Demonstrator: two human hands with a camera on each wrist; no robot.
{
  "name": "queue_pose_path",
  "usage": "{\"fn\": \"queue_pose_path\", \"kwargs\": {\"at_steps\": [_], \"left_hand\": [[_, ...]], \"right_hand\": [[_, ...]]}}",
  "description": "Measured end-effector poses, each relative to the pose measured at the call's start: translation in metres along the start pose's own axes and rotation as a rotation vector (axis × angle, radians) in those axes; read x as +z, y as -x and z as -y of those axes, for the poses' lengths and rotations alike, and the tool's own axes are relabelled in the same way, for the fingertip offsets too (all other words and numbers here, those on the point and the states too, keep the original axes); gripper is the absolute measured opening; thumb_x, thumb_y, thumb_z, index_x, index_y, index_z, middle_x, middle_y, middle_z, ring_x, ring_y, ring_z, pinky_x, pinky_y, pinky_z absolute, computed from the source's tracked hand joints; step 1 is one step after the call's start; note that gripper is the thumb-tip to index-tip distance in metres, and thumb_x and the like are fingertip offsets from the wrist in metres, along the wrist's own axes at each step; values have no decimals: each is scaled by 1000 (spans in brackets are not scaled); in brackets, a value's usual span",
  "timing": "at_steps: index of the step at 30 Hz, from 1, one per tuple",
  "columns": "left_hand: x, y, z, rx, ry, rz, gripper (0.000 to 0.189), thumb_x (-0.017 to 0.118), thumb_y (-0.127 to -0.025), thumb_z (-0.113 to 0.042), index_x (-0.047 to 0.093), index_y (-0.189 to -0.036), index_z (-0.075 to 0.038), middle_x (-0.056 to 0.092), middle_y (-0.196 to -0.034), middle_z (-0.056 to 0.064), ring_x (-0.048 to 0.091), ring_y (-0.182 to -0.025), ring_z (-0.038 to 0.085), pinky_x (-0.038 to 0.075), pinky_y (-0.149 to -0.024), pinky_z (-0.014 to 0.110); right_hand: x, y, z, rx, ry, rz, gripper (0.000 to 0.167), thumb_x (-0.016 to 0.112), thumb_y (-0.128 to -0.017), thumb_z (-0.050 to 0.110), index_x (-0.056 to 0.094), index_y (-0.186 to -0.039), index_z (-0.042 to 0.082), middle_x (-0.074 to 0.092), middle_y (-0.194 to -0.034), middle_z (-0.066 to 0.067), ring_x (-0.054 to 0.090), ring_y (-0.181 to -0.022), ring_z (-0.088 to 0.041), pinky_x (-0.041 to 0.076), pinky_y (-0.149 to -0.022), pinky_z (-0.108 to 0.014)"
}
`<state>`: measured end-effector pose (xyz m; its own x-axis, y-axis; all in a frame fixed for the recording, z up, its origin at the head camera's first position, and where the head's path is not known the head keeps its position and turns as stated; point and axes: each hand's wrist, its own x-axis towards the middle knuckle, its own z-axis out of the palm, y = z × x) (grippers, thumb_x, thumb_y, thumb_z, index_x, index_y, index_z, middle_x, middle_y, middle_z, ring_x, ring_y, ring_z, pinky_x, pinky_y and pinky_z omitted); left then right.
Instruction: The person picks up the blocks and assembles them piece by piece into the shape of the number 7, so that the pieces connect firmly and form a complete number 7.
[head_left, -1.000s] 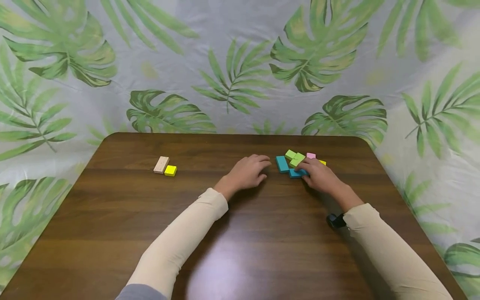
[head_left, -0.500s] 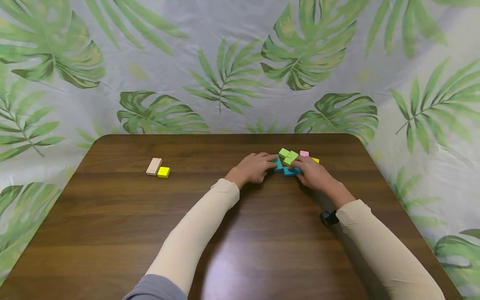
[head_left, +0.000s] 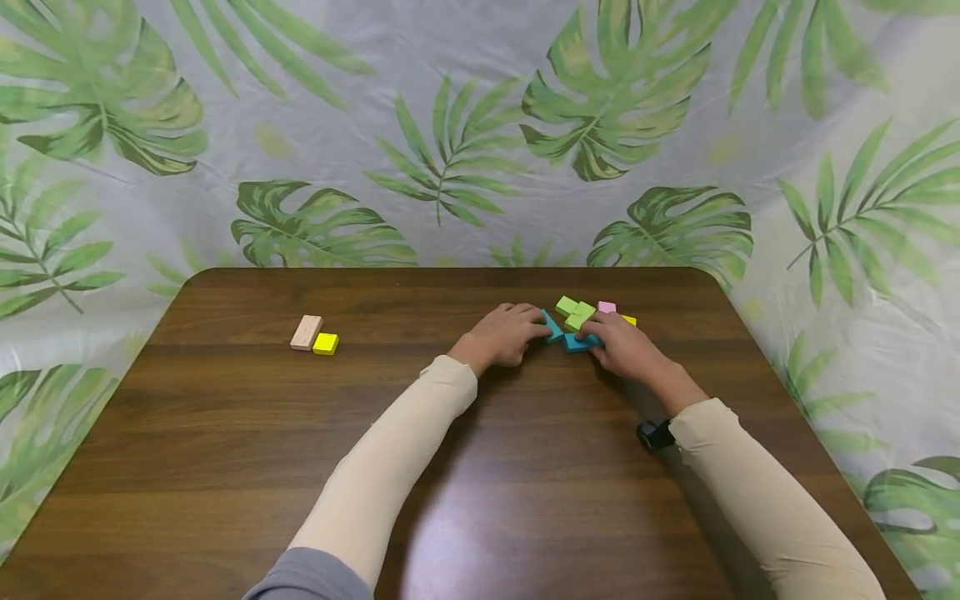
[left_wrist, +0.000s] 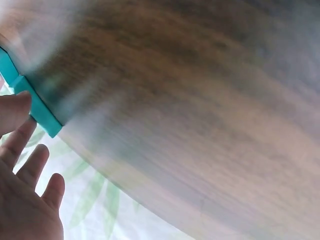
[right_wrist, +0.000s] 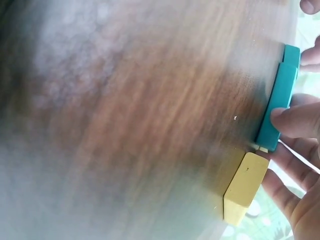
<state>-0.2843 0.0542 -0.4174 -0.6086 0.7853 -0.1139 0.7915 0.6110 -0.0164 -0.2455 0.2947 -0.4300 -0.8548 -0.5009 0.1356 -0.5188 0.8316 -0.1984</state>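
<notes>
Head view: toward the far edge of a brown table (head_left: pixel 225 433), right of its middle, the person's left hand (head_left: pixel 504 335) pinches the left blue block (head_left: pixel 553 327) between thumb and finger, the block set aslant; the right hand (head_left: pixel 624 343) grips the right blue block (head_left: pixel 577 342), its thumb pressed to the near face and fingers behind, as the right wrist view shows; the two blocks lie nearly end to end, and whether their corners touch I cannot tell; just beyond sit a light green block (head_left: pixel 566 306) and a second green block (head_left: pixel 581 316), close together, with a pink block (head_left: pixel 607 307) to their right and a yellow block (head_left: pixel 630 321) partly hidden by the right hand; well apart on the left, a pale wooden block (head_left: pixel 307 332) lies beside another yellow block (head_left: pixel 326 344); a black wrist device (head_left: pixel 655 434) shows by the right cuff (head_left: pixel 701 425), any marking too small to read; leaf-printed cloth (head_left: pixel 465 42) hangs behind.
</notes>
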Motion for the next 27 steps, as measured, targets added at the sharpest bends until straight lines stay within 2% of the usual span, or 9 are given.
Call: {"fn": "queue_pose_path", "kwargs": {"at_steps": [2, 5, 9, 13, 18, 21, 27], "left_hand": [[0, 0, 0, 12, 16, -19, 46, 53, -101, -14, 52, -144, -30, 48, -145, 2, 43, -141, 21, 33, -119, 41], [1, 0, 1, 28, 56, -37, 43, 54, -100, -13, 57, -140, -28, 51, -133, 3, 53, -123, 21, 42, -109, 37], [4, -1, 1, 39, 114, -48, 41, 56, -99, -13, 60, -138, -28, 53, -130, 2, 55, -111, 21, 49, -97, 35], [5, 0, 0, 39, 193, -32, 39, 57, -99, -16, 62, -136, -26, 56, -132, 2, 56, -111, 21, 49, -98, 35], [4, 2, -2, 48, 328, 19, 44, 56, -98, -12, 57, -142, -19, 49, -146, 2, 53, -129, 22, 44, -109, 34], [4, 2, -3, 66, 349, 26, 47, 56, -97, -10, 54, -144, -17, 44, -153, 0, 47, -138, 21, 41, -113, 35], [3, 3, -6, 74, 353, 48, 48, 56, -98, -11, 53, -145, -16, 42, -156, -1, 46, -140, 22, 41, -113, 36]], "right_hand": [[1, 0, 0, 4, 0, 1, 18, 68, -86, -3, 71, -103, 1, 67, -111, -19, 62, -107, -36, 51, -97, -52], [1, 0, 0, 10, 4, 4, 18, 68, -86, -3, 71, -103, 2, 67, -111, -19, 61, -107, -36, 50, -97, -53], [2, 0, -1, 14, 6, 6, 19, 67, -86, -3, 71, -104, 2, 66, -112, -20, 61, -107, -37, 50, -98, -54], [3, 0, -2, 15, 4, 9, 20, 67, -86, -4, 71, -105, 1, 67, -112, -20, 61, -107, -37, 50, -98, -54], [1, 0, 0, 13, -1, 13, 19, 67, -86, -3, 71, -104, 2, 66, -111, -19, 61, -107, -36, 50, -97, -53], [-1, -1, 0, 10, -4, 13, 18, 67, -86, -3, 71, -103, 2, 67, -110, -19, 61, -106, -36, 51, -96, -52], [-2, -1, 0, 1, -1, 18, 18, 68, -86, -3, 71, -103, 1, 66, -109, -19, 61, -104, -37, 51, -95, -53]]}}
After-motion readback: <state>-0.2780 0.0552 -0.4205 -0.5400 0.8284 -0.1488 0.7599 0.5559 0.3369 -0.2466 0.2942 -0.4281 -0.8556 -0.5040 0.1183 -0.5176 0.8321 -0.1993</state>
